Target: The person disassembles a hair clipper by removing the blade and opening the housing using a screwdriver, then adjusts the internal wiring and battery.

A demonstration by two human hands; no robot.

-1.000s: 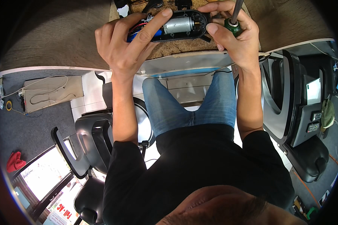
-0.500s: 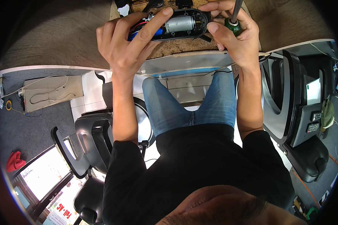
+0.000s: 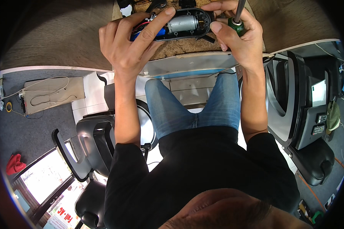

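A black oblong device housing (image 3: 198, 34) lies open-faced at the table's front, above its brown work surface. Inside it are a silver cylindrical motor (image 3: 182, 24), a blue part partly under my fingers, and red wires (image 3: 141, 26). My left hand (image 3: 130, 44) is closed round the housing's left part, one finger reaching across the top. My right hand (image 3: 242, 42) holds a green-handled screwdriver (image 3: 236, 26) in its palm, shaft pointing up and away. Its thumb and index finger are at the housing's right end; whether they pinch a small part there is hidden.
Dark tools (image 3: 156, 4) lie beyond the housing. A wooden table (image 3: 57, 42) extends to both sides. Black chairs (image 3: 95, 141) stand left and right of me. On the floor at left are a cardboard piece (image 3: 57, 91) with a cable and a red cloth (image 3: 15, 164).
The housing has tilted very slightly within my hands. Both hands keep nearly the same place and grip.
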